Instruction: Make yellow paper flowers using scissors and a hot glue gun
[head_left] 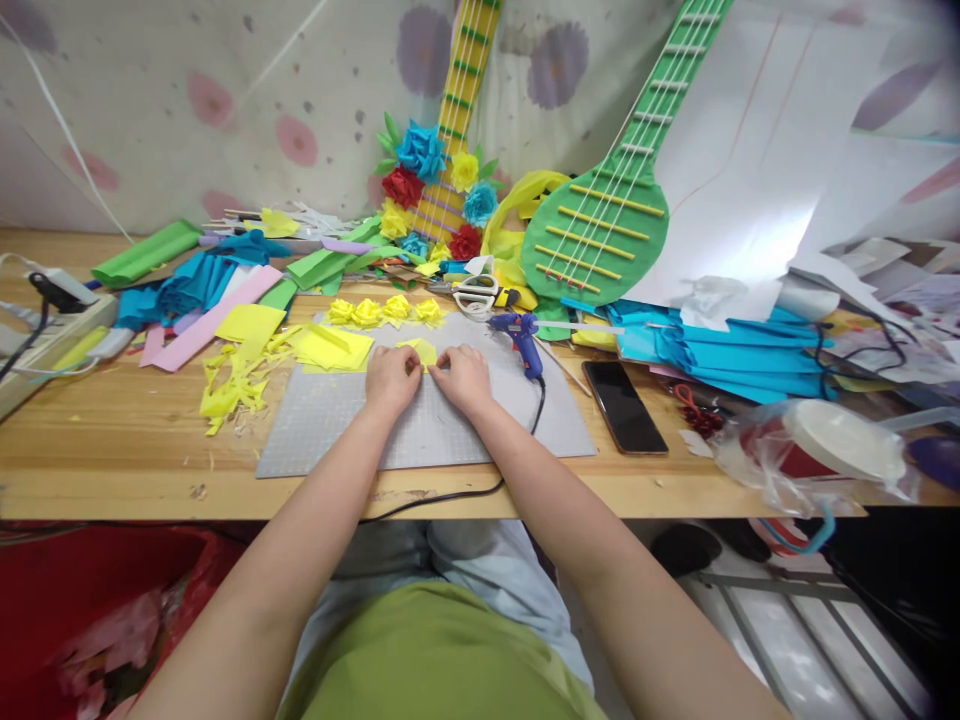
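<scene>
Both my hands pinch a small piece of yellow paper over the grey cutting mat. My left hand grips its left side and my right hand its right side, fingertips close together. Left of my left hand lies a stack of yellow paper on the mat. Behind it, a row of several yellow paper flowers sits along the mat's back edge. A blue glue gun with a pale glue stick rests right of my right hand, its black cord running down to the table's front edge.
Scissors lie behind the mat. A phone and a bagged cup are on the right. Yellow scraps and blue crepe paper spread left. A green paper instrument and a flower-decorated yellow one lean behind.
</scene>
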